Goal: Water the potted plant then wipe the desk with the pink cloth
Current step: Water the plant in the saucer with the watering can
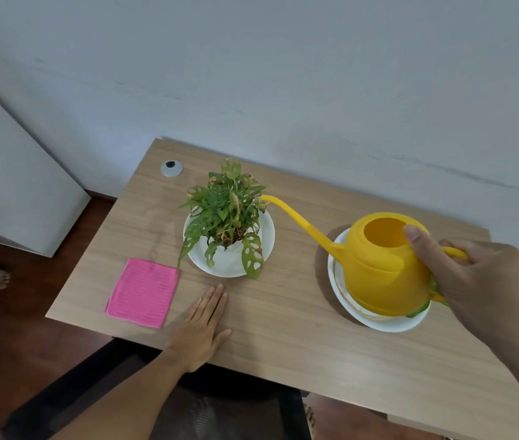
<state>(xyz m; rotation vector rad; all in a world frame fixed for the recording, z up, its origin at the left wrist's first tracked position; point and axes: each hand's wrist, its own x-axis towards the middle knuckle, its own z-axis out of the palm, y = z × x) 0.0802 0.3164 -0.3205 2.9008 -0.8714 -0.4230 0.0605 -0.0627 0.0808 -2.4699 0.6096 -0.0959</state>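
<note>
Nearest, the left hand (202, 325) lies flat and open, palm down, on the light wood-grain desk (283, 360), holding nothing. Just to its left the square pink ribbed cloth (142, 293) lies flat on the desk, apart from the fingers. On the right, the right hand (470, 274) is closed around the handle of the yellow plastic watering can (378, 268), thumb on its rim, above a white plate (378, 323). The can's long spout reaches left to the leaves of the green potted plant (226, 214), which stands on a white round saucer (264, 246) farther back.
</note>
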